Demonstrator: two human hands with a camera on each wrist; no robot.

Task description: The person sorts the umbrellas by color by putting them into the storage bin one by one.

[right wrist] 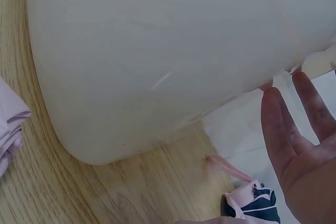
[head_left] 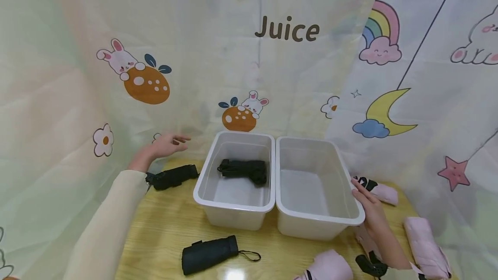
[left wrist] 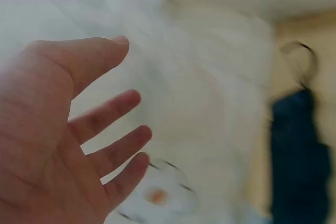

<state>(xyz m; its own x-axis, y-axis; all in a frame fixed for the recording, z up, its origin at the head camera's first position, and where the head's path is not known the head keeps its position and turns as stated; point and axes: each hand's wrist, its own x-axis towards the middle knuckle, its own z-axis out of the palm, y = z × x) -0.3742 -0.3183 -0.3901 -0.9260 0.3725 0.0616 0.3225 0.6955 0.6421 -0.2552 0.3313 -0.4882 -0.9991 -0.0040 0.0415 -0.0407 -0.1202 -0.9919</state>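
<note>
Head view: both hands spread, right hand (head_left: 369, 206) touching smooth plastic bin (head_left: 317, 221).

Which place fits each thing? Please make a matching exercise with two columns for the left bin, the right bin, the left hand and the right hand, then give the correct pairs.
Things:
1. left bin
2. right bin
3. left hand
4. right hand

States:
A. rests on a bin's rim
B. holds nothing inside
C. raised, fingers spread, touching nothing
D. holds a black umbrella

Pairs: 1-D, 2-B, 3-C, 4-A
</note>
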